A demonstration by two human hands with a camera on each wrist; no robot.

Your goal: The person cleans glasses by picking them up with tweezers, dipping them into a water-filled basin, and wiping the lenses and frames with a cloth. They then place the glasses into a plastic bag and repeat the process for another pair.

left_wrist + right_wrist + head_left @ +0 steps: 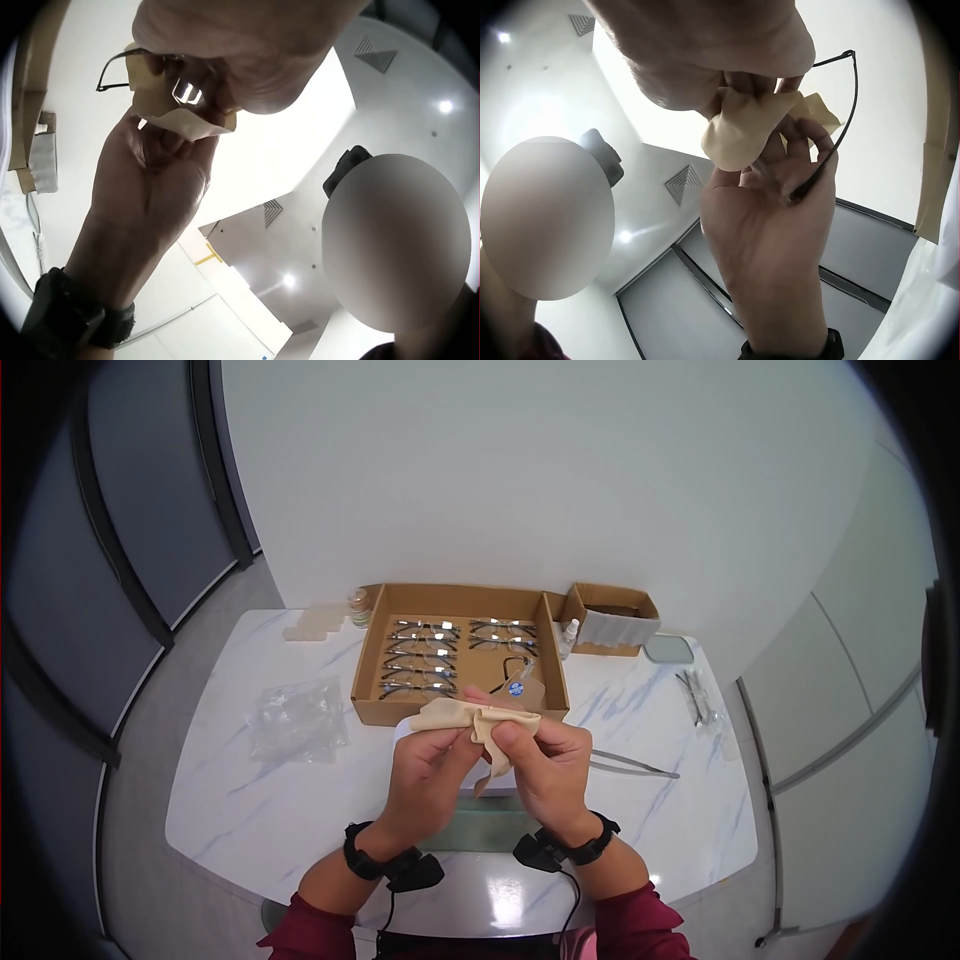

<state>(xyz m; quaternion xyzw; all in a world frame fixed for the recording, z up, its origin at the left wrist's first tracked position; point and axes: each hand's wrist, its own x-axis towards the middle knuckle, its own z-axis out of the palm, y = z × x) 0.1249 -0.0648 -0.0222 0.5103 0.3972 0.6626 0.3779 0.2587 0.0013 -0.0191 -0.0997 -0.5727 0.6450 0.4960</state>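
Note:
Over the front of the table, both hands are close together around a beige cloth [445, 714], folded and bunched, with a corner hanging down. My right hand [548, 765] pinches the cloth, thumb on top, in the head view. My left hand [428, 775] grips the cloth's other side and a pair of eyeglasses wrapped within it. A thin dark temple [853, 97] of these eyeglasses sticks out in the right wrist view, its tip by the left palm. The left wrist view shows a shiny lens [187, 91] against the cloth; the rest of the frame is hidden by fingers.
Behind the hands stands an open cardboard box [460, 600] with several eyeglasses [420, 660] in rows. A spray bottle [570, 638] and smaller carton [612, 598] stand right of it. Tweezers [635, 764] lie at right, clear plastic bags [298, 720] at left, a green case [480, 828] in front.

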